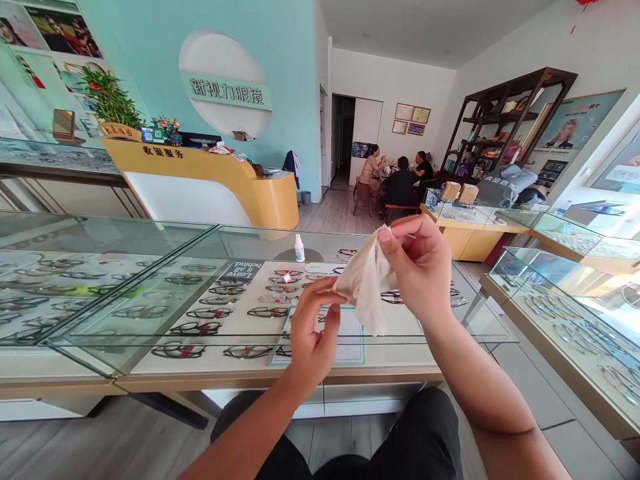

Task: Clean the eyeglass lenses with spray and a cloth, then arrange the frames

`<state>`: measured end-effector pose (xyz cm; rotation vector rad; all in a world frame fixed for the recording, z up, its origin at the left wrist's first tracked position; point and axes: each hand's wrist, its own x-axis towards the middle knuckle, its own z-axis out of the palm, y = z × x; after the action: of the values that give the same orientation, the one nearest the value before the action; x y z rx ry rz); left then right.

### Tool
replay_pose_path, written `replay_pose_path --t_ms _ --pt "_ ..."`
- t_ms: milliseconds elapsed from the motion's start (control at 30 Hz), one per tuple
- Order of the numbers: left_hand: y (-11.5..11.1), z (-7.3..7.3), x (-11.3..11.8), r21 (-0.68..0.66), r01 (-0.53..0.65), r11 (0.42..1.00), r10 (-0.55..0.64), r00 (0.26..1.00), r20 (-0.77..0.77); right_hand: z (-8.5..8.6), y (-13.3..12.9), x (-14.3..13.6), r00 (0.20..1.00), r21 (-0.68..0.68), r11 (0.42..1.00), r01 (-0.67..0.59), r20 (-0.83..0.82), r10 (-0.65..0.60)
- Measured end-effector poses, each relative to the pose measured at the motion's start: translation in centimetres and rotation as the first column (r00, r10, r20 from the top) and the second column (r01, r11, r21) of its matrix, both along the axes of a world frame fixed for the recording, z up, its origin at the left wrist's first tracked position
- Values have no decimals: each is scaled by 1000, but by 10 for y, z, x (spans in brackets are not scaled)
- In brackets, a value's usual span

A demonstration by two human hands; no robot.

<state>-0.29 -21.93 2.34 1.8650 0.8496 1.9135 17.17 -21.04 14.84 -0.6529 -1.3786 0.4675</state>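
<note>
A pale, thin cleaning cloth (367, 283) hangs in loose folds above the glass counter. My right hand (420, 267) pinches its top edge between thumb and fingers. At the cloth's left corner are the curled fingertips of my left hand (314, 330), and the cloth is drawn out towards them; the left thumb stands a little apart, below. Whether anything lies inside the folds cannot be seen. Beyond my hands, a small white bottle (299, 249) stands upright on the counter, and a small red-and-white packet (287, 277) lies nearer. Below the cloth is a green-edged white sheet (355, 343), partly covered.
The glass display case (150, 313) in front of me holds rows of eyeglasses (195, 329). Another glass case (575, 327) stands to the right. Further back are a yellow reception desk (270, 200), a dark shelf (493, 127) and several people (400, 183) seated at a table.
</note>
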Motion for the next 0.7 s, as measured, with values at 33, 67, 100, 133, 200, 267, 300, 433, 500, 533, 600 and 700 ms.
replay_pose_path --t_ms 33,67,100,133,200,267,300,433,500,533,600,700 --pt "0 6 -1 24 1 1000 -1 1000 20 1 0 -1 1000 -4 1000 6 30 -5" --pt "0 14 -2 46 0 999 -2 999 33 0 0 -1 997 -13 1000 12 79 -11" --pt "1 25 -6 56 16 998 -18 999 42 0 0 -1 989 -24 1000 16 145 -13" --pt "2 37 -9 65 56 996 -58 998 36 -1 0 -1 976 -32 999 15 216 -8" --pt "7 61 -18 -38 181 983 -180 983 25 -4 -2 0 941 -34 999 -3 339 14" --pt "13 83 -24 -190 293 937 -298 955 5 -7 -4 1 913 -23 999 -23 406 30" --pt "16 91 -26 -248 319 915 -328 945 2 -8 -6 1 905 -14 999 -29 425 32" --pt "21 107 -30 -395 353 848 -390 921 -13 -11 -9 0 874 33 999 -31 486 11" --pt "22 108 -32 -431 379 819 -428 904 -20 -12 -10 0 856 57 998 -32 516 -2" --pt "22 108 -33 -442 386 810 -440 898 -22 -13 -10 0 848 68 997 -32 529 -9" --pt "22 108 -35 -460 390 797 -447 894 -16 -15 -10 0 830 85 996 -28 557 -24" --pt "22 109 -37 -496 397 773 -441 897 30 -16 -10 -1 800 102 994 -30 599 -37"
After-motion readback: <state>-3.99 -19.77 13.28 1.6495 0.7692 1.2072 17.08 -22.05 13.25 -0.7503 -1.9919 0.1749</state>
